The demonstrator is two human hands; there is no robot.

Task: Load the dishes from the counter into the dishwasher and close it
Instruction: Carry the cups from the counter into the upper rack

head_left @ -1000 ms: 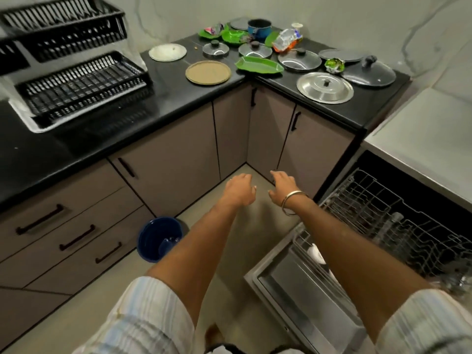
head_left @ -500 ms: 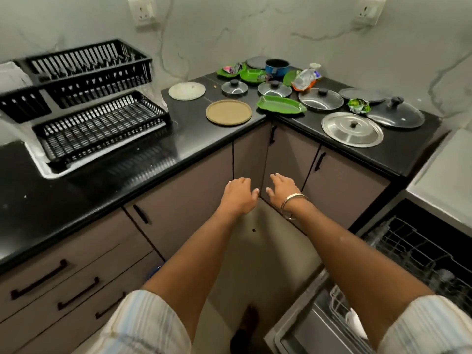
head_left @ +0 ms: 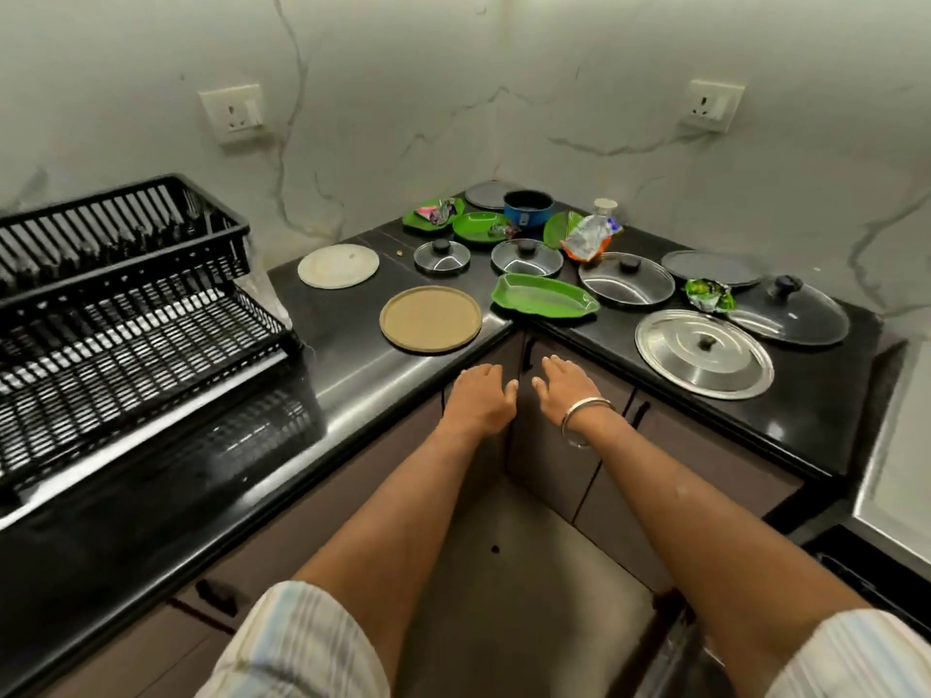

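Both empty: left hand point(head_left: 478, 398), right hand point(head_left: 569, 387) spread, near counter point(head_left: 352, 365) corner.

The dishes sit in the far corner of the worktop point(head_left: 352, 375). A flat plate point(head_left: 430, 318) lies near the front edge, with another plate point(head_left: 338, 266) behind it to the left. A big lid point(head_left: 704, 353) lies by the right front edge. A pot point(head_left: 528, 208) stands at the very back corner. The rack point(head_left: 126, 314) stands on the left end.
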